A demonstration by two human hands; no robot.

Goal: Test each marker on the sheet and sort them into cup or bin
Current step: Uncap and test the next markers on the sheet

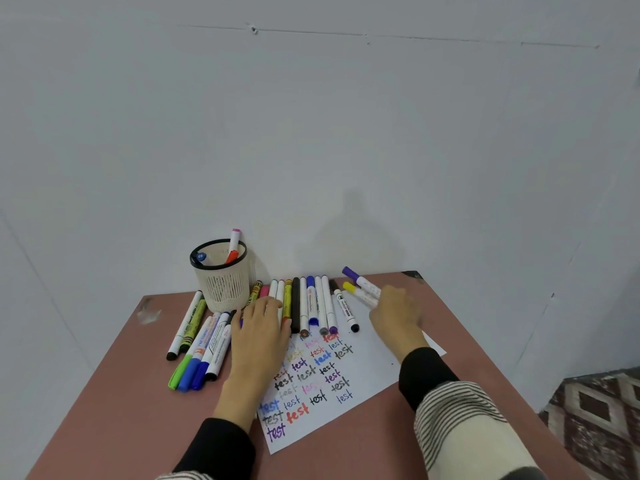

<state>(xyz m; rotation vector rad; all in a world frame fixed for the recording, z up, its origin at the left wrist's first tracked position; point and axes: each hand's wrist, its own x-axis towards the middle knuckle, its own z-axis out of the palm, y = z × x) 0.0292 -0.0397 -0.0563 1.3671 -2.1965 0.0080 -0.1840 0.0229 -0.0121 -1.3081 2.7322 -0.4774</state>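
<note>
On the reddish table [104, 410], my left hand [258, 337] lies flat, fingers straight, on the row of markers [311, 303] at the far edge of the test sheet [367, 372]. My right hand [396, 315] grips two markers, purple-capped [352, 273] and yellow-capped [349, 287]. Behind the left hand, a mesh cup [221, 282] holds three markers.

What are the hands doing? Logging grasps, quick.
Left hand: open, flat on the row of markers.
Right hand: at two markers; grip cannot be told.
</note>
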